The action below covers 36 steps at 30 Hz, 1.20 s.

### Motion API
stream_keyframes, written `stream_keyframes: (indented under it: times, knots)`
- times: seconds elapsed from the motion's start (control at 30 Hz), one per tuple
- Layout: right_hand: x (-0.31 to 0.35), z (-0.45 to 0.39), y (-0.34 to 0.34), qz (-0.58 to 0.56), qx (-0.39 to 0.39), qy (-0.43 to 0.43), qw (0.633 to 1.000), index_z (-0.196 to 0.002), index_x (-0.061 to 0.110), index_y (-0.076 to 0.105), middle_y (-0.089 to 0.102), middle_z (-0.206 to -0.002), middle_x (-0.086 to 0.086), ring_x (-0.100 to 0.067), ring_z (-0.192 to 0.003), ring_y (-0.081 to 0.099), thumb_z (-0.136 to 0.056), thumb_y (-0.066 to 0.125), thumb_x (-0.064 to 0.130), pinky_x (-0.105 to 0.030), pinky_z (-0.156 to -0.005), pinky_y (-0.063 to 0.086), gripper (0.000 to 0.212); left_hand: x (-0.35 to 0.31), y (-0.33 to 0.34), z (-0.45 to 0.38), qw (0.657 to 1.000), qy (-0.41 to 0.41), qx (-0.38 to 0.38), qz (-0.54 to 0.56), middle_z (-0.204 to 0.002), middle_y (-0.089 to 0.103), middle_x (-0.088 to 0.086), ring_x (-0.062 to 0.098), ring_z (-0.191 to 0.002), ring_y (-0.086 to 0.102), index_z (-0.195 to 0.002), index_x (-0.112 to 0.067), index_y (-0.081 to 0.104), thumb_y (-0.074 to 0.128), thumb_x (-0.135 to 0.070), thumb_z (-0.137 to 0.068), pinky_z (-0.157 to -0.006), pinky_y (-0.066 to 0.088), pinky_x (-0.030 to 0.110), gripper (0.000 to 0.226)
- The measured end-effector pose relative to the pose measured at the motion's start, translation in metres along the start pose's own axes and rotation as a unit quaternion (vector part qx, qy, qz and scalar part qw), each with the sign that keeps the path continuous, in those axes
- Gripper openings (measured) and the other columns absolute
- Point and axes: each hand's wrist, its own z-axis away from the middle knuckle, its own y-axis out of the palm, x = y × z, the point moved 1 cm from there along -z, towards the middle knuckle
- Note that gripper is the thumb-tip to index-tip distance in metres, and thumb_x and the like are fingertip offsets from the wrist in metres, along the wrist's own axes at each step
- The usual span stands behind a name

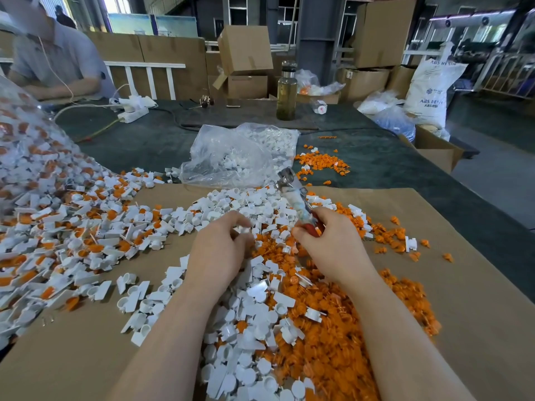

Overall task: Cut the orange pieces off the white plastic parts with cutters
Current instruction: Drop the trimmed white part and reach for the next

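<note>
Lighting: soft, even daylight from windows (115, 2) far beyond the hands (220, 250); shadows faint. Glare: sheen on clear plastic bag (231, 151) just ahead of hands. Blur: cutters (295, 198) smeared. Distortion: wide-angle bending at edges, tabletop (390, 160) lines curved

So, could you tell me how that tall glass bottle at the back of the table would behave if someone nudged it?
The glass bottle is tall and narrow, so it would probably tip easily. It looks mostly full, so likely heavy. Being glass, it may break.
</note>
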Motion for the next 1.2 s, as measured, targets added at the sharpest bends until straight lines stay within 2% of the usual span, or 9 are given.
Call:
stream_keyframes:
  times: [0.13, 0.2, 0.33, 0.43, 0.57, 0.63, 0.73, 0.9, 1.2]
  knots:
    - [0.0, 0.0, -0.001, -0.046, -0.01, 0.007, 0.999, -0.086, 0.021, 0.061, 0.058, -0.07, 0.009, -0.008, -0.062, 0.055, -0.09, 0.064, 0.031, -0.024, -0.054, 0.038, 0.012, -0.01, -0.004, 0.002, 0.972, -0.072, 0.007, 0.223, -0.073, 0.074, -0.005, 0.009, -0.06, 0.07, -0.099, -0.03, 0.07, 0.066, -0.024, -0.094, -0.052, 0.056, 0.023, 0.009]
    - [0.001, 0.0, -0.001, -0.049, -0.016, 0.005, 0.999, -0.085, 0.022, 0.061, 0.055, -0.067, 0.01, -0.006, -0.059, 0.052, -0.09, 0.065, 0.031, -0.022, -0.053, 0.035, 0.011, -0.013, -0.005, 0.004, 0.958, -0.085, 0.017, 0.275, -0.075, 0.075, -0.002, 0.007, -0.058, 0.068, -0.1, -0.027, 0.071, 0.076, -0.03, -0.086, -0.061, 0.059, 0.026, 0.016]
    - [0.002, 0.0, 0.001, -0.075, -0.031, 0.0, 0.997, -0.08, 0.027, 0.057, 0.053, -0.063, 0.011, -0.001, -0.056, 0.051, -0.09, 0.064, 0.031, -0.021, -0.054, 0.034, 0.013, -0.019, -0.002, 0.005, 0.966, -0.065, 0.001, 0.251, -0.07, 0.074, -0.006, 0.007, -0.06, 0.069, -0.105, -0.026, 0.068, 0.078, -0.028, -0.083, -0.073, 0.061, 0.033, 0.024]
    - [0.003, 0.001, 0.001, -0.098, -0.038, -0.009, 0.994, -0.083, 0.026, 0.059, 0.054, -0.064, 0.011, 0.001, -0.057, 0.051, -0.092, 0.062, 0.03, -0.019, -0.054, 0.036, 0.01, -0.025, 0.002, 0.008, 0.958, -0.057, 0.0, 0.281, -0.078, 0.076, -0.009, 0.009, -0.066, 0.073, -0.105, -0.021, 0.068, 0.061, -0.026, -0.097, -0.066, 0.061, 0.027, 0.011]
    - [0.007, 0.003, -0.001, -0.142, -0.028, -0.042, 0.989, -0.084, 0.03, 0.059, 0.057, -0.063, 0.024, 0.004, -0.057, 0.052, -0.093, 0.063, 0.025, -0.011, -0.052, 0.041, 0.01, -0.029, 0.007, 0.012, 0.966, -0.019, -0.027, 0.255, -0.08, 0.072, -0.022, -0.007, -0.078, 0.067, -0.089, -0.041, 0.072, 0.066, -0.035, -0.093, -0.073, 0.053, 0.02, 0.009]
    - [0.011, 0.005, -0.002, -0.164, -0.022, -0.063, 0.984, -0.084, 0.032, 0.058, 0.057, -0.063, 0.03, 0.006, -0.058, 0.053, -0.093, 0.064, 0.022, -0.009, -0.054, 0.042, 0.014, -0.031, 0.009, 0.014, 0.963, -0.012, -0.047, 0.264, -0.081, 0.069, -0.027, -0.014, -0.078, 0.063, -0.086, -0.038, 0.074, 0.069, -0.034, -0.09, -0.075, 0.048, 0.019, 0.007]
    - [0.016, 0.007, -0.001, -0.183, -0.026, -0.088, 0.979, -0.085, 0.035, 0.055, 0.058, -0.068, 0.037, 0.012, -0.065, 0.056, -0.093, 0.065, 0.019, -0.005, -0.058, 0.041, 0.02, -0.035, 0.009, 0.017, 0.935, -0.031, -0.049, 0.349, -0.082, 0.074, -0.019, -0.01, -0.061, 0.061, -0.085, -0.036, 0.076, 0.073, -0.024, -0.088, -0.065, 0.05, 0.017, 0.013]
    - [0.018, 0.008, 0.001, -0.193, -0.049, -0.099, 0.975, -0.086, 0.035, 0.055, 0.057, -0.067, 0.038, 0.013, -0.065, 0.056, -0.092, 0.065, 0.021, -0.004, -0.057, 0.04, 0.018, -0.039, 0.01, 0.018, 0.895, -0.074, -0.022, 0.438, -0.074, 0.075, 0.004, 0.013, -0.065, 0.072, -0.081, -0.02, 0.077, 0.074, -0.004, -0.083, -0.06, 0.056, 0.02, 0.016]
    - [0.016, 0.008, 0.002, -0.182, -0.124, -0.09, 0.971, -0.094, 0.023, 0.06, 0.06, -0.07, 0.015, 0.006, -0.066, 0.058, -0.09, 0.068, 0.023, -0.008, -0.056, 0.041, 0.009, -0.045, 0.011, 0.022, 0.877, -0.075, -0.02, 0.474, -0.07, 0.074, 0.011, 0.019, -0.066, 0.074, -0.082, -0.006, 0.072, 0.075, 0.001, -0.08, -0.058, 0.057, 0.022, 0.008]
